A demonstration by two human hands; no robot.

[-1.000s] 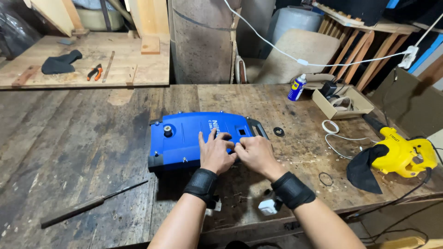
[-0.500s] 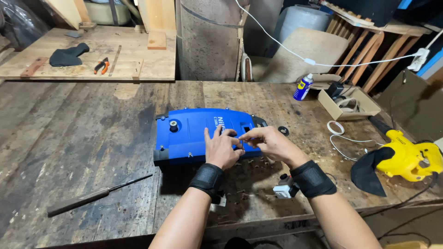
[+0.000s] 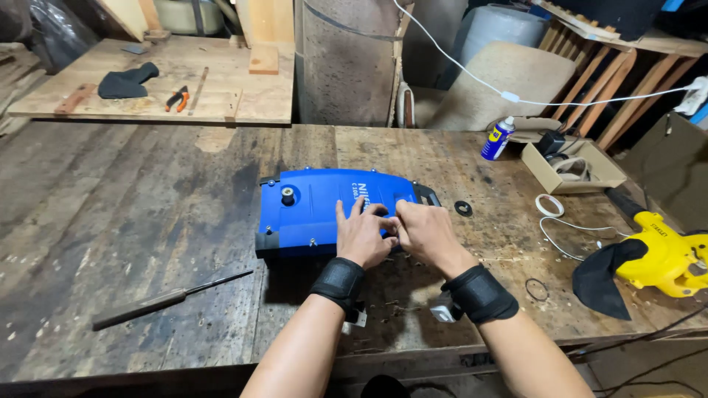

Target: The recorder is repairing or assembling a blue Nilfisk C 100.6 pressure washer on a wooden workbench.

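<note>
Your hands rest on a smooth, glossy blue plastic housing (image 3: 324,210). The workbench (image 3: 133,221) beneath is rough, stained, matt wood. Both wrist bands (image 3: 338,284) are matt black cloth.

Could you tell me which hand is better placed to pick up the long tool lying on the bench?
Probably the left hand: the long tool lies on its side of the blue housing, while the right hand would have to cross over.

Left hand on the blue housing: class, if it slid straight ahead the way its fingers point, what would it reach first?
The left hand points up across the blue housing, so probably only more housing, then bare table; depth is uncertain.
</note>
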